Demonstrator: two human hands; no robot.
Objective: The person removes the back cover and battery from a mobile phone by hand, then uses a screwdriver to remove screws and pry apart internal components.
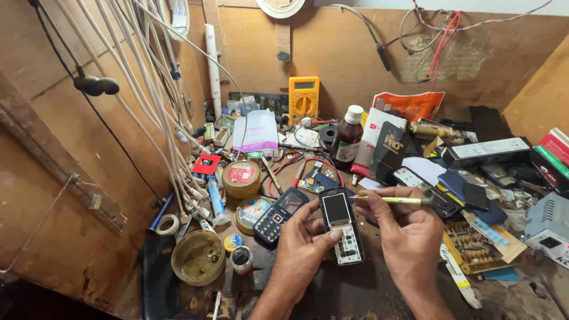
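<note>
Left hand (302,246) grips opened phone (342,228) over cluttered bench (355,290). Right hand (403,228) pinches yellow screwdriver (394,200), tip at phone's top edge. Unscrewing stage, likely; next needs steady tip seating.

Even, warm daylight from above and the right; bench well lit. Lower left corner falls to deep shadow. Soft shadows under the hands. Mild glare on the phone screen (335,208). Wide-angle bending at edges; white cables (136,89) curve. Centre sharp, far corners slightly soft.
</note>
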